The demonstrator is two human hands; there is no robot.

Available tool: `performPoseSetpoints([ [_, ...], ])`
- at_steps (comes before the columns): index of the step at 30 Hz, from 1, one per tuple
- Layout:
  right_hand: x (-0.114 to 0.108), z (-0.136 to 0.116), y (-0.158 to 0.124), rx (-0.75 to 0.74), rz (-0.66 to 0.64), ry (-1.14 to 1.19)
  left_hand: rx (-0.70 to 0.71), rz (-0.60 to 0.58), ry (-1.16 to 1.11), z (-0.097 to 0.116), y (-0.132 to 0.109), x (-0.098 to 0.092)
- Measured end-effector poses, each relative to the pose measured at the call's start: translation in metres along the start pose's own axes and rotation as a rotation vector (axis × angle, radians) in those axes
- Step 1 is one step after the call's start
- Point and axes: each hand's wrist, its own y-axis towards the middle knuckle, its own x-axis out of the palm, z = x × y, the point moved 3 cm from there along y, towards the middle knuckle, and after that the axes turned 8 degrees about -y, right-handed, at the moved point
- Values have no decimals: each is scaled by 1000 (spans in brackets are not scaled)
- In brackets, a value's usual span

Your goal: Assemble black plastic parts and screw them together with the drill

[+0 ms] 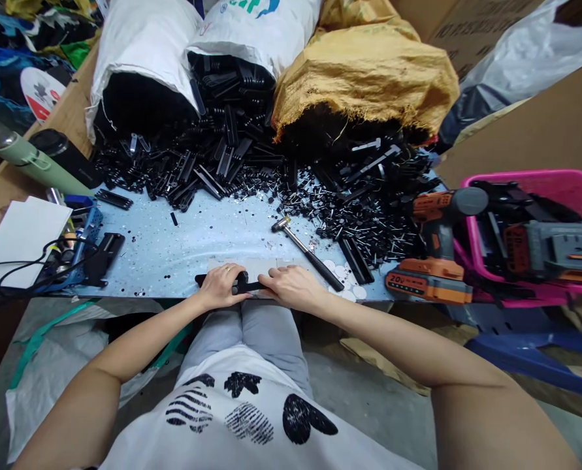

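At the front edge of the blue tabletop, my left hand [223, 285] is closed around a black plastic part [242, 282], whose dark end shows to the left of the hand. My right hand [291, 286] grips the slim right end of the same part with fingers pressed together. Most of the part is covered by my fingers, so its exact kind cannot be told. A hammer [307, 253] with a black handle lies just beyond my right hand, its head pointing away to the left. Several white round discs [345, 279] lie beside its handle.
Black plastic parts [222, 160] and small metal pins [300, 189] heap up at the back, below white sacks [146, 39] and a yellow sack [369, 72]. A cordless drill [435, 245] and pink basket [540, 183] stand right; a blue tool basket [92, 225] and bottles [26, 160] left.
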Motion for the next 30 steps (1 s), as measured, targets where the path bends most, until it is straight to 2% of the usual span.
performPoseSetpoints([
  [7, -8, 0, 2, 8, 56, -21, 22, 50, -29, 1, -1, -2],
  [15, -8, 6, 5, 18, 78, -75, -47, 100, -45, 0, 5, 1],
  [18, 8, 10, 5, 12, 123, -80, -102, 35, -18, 4, 5, 6],
  [21, 37, 15, 1, 16, 177, -41, -158, -125, 19, 9, 13, 15],
  [23, 55, 21, -3, 34, 221, 13, -124, -190, 22, 8, 32, 18],
  [25, 61, 31, -9, 55, 290, 76, -92, -143, 34, -3, 65, 11],
  [28, 45, 63, -20, 159, 432, 147, -195, 51, 154, -41, 128, -11],
  [30, 21, 102, -29, 275, 552, 171, -286, 100, 270, -70, 166, -23],
])
